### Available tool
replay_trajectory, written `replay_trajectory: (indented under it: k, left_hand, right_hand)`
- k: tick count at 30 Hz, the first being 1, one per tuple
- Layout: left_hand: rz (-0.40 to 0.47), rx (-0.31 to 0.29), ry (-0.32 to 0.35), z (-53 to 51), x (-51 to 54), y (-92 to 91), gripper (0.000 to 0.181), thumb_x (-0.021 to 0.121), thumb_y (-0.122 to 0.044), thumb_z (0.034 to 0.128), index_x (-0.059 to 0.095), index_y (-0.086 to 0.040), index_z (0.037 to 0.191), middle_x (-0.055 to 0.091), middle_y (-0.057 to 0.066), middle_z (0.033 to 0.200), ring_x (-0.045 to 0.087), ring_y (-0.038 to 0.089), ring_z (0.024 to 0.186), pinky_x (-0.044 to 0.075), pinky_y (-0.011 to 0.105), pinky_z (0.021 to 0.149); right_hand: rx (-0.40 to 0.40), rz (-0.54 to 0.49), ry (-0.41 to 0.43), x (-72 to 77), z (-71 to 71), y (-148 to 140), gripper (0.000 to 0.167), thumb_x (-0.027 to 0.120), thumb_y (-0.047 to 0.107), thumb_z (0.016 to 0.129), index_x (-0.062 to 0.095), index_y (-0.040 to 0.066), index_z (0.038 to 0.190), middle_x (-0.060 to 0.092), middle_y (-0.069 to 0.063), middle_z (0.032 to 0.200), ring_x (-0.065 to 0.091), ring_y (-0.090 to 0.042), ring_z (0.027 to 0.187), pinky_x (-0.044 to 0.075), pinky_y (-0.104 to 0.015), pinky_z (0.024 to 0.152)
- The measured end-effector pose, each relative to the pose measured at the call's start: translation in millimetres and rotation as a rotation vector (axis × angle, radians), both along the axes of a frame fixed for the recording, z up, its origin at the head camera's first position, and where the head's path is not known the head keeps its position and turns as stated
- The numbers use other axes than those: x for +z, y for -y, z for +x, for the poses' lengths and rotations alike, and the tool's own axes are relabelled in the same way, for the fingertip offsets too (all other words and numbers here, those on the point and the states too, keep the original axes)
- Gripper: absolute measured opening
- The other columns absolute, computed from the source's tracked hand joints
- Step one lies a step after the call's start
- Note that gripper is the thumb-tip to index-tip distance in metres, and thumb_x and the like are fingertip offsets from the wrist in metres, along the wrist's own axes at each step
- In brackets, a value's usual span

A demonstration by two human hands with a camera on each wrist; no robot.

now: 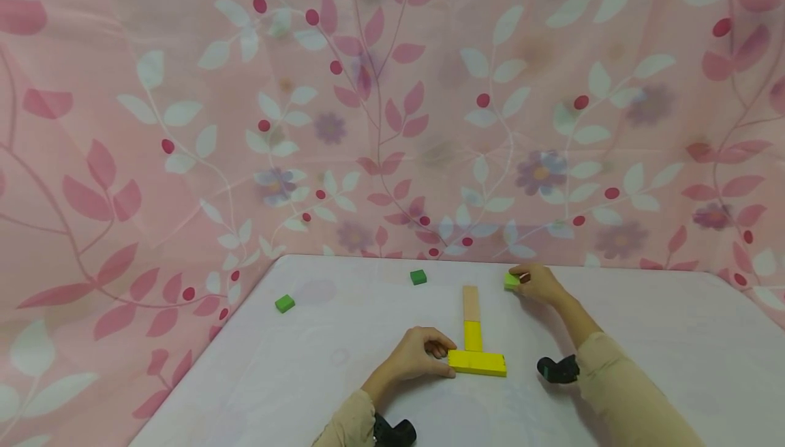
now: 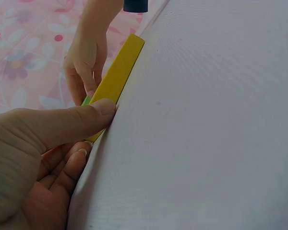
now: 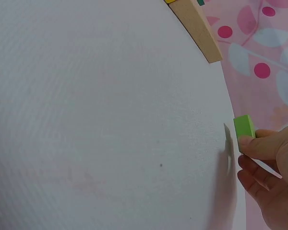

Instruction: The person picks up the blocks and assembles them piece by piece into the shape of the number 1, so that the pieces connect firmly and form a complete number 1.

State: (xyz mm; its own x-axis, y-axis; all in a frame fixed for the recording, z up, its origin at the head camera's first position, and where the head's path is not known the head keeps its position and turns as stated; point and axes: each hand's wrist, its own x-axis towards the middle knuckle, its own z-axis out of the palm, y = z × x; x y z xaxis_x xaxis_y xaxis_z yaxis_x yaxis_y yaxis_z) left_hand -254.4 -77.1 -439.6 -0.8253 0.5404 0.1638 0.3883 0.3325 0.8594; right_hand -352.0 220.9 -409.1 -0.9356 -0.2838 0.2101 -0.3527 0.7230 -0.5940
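In the head view my left hand (image 1: 419, 355) holds the left end of a long yellow block (image 1: 477, 363), thumb at its near side and fingers behind. The left wrist view shows the thumb across the same yellow block (image 2: 117, 72). A shorter yellow block (image 1: 473, 336) stretches away from the middle of that block, and a plain wooden block (image 1: 470, 303) continues the line. Toward the table's far right, my right hand (image 1: 540, 285) pinches a light green block (image 1: 511, 281) between thumb and fingers. The right wrist view has this light green block (image 3: 244, 128) beside the table's edge.
Two darker green blocks lie apart on the white table (image 1: 343, 392): one green block (image 1: 418, 276) near the far edge, another green block (image 1: 285, 303) at the left. Black wrist devices, left (image 1: 395, 431) and right (image 1: 558, 369), hang by the sleeves. A floral curtain (image 1: 392, 127) rises behind.
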Motion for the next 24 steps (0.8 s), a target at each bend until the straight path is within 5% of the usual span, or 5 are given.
replay_trajectory:
  k: [15, 24]
  left_hand:
    - [0.014, -0.004, -0.003, 4.2, 5.5, 0.1, 0.032, 0.083, -0.002, 0.0667, 0.071, 0.000, 0.096, 0.065, -0.004, 0.081, 0.054, 0.004, 0.070, 0.048, 0.017, 0.068]
    - [0.016, -0.007, -0.010, -0.1, -0.4, 1.1, 0.032, 0.083, -0.004, 0.0663, 0.072, -0.001, 0.096, 0.064, -0.005, 0.080, 0.054, 0.002, 0.069, 0.048, 0.017, 0.068]
  right_hand:
    - [0.021, -0.020, 0.008, -4.3, -9.3, 20, 0.036, 0.065, -0.004, 0.078, 0.059, -0.014, 0.112, 0.060, -0.029, 0.110, 0.058, -0.040, 0.094, 0.049, -0.049, 0.085]
    - [0.034, -0.011, -0.005, -6.8, -16.7, 28, 0.035, 0.066, -0.005, 0.078, 0.060, -0.013, 0.112, 0.061, -0.028, 0.110, 0.059, -0.038, 0.094, 0.049, -0.048, 0.085]
